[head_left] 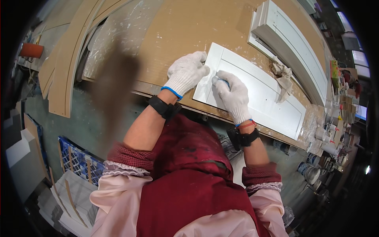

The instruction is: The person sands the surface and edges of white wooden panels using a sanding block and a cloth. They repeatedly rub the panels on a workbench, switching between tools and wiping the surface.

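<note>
A long white panel (256, 89) with a recessed middle lies on the brown-topped bench. At its left end is my left hand (187, 71), in a white knitted glove, with bent fingers and thumb closed at the panel's edge. My right hand (233, 94), gloved the same way, is over the panel's left part. Its fingers are closed around a small item with a blue part (224, 82); most of it is hidden by the glove, so its kind cannot be made out.
Behind the panel's right part lies a crumpled, stained cloth (282, 77). White panels (294, 47) are stacked beyond it. Long tan boards (71, 67) stick out at the left. A brown blur (118, 75) hides part of the bench. A blue crate (81, 158) stands lower left.
</note>
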The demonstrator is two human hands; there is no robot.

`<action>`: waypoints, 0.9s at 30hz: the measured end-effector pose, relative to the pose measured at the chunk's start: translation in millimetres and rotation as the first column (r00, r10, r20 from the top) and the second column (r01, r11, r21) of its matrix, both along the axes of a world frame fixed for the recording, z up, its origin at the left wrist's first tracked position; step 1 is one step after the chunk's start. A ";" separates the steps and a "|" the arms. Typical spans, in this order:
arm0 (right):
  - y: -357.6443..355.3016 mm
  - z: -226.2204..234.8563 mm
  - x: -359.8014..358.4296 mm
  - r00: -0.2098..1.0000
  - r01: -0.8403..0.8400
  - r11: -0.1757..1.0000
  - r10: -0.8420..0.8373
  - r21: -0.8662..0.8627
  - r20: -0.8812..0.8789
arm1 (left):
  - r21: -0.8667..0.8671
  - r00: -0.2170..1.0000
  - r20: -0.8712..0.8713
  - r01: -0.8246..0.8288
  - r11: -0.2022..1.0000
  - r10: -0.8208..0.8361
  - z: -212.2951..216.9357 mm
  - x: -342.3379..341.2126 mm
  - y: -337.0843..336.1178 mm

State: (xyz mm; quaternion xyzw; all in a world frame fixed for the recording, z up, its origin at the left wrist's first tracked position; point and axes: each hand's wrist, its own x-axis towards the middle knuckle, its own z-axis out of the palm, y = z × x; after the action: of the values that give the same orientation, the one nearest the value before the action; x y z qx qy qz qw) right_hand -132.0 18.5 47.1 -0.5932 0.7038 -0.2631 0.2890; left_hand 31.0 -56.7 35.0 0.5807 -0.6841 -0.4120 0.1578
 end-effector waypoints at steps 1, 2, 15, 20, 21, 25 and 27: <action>1.1 2.5 -2.3 0.999 -0.052 0.998 0.053 0.043 -0.011 | -0.007 1.000 0.002 0.003 1.000 -0.003 -0.4 0.0 0.0; 1.1 5.7 -3.9 0.994 -0.105 0.991 0.107 0.085 -0.022 | 0.002 1.000 0.011 0.004 1.000 -0.004 -0.3 0.7 -0.9; -27.9 -7.2 -7.6 0.986 0.160 0.983 -0.156 -0.085 0.053 | 0.042 1.000 0.016 0.013 0.999 -0.013 -0.1 0.9 -1.9; -28.4 -11.0 -8.7 0.996 0.082 0.992 -0.078 -0.098 0.040 | 0.005 1.000 0.007 0.019 1.000 -0.019 -1.5 2.0 -0.9; -28.7 -6.8 -9.9 0.997 0.058 0.996 -0.055 -0.064 0.048 | 0.010 1.000 0.010 0.018 1.000 -0.018 0.5 2.3 -0.9; -31.4 6.6 -11.8 1.000 0.009 0.998 -0.010 0.063 0.022 | 0.031 1.000 0.015 0.017 0.999 -0.017 3.4 3.9 -2.3; -30.7 1.4 -13.1 0.996 0.079 0.997 -0.079 0.006 0.045 | 0.073 0.999 0.013 0.040 0.997 -0.041 8.0 3.3 -2.5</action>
State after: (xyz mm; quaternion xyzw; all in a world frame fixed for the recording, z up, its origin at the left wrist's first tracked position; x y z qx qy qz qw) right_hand -145.1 -12.2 48.5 -0.5582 0.7206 -0.2861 0.2956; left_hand 34.3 -59.2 43.0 0.5750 -0.6817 -0.4353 0.1231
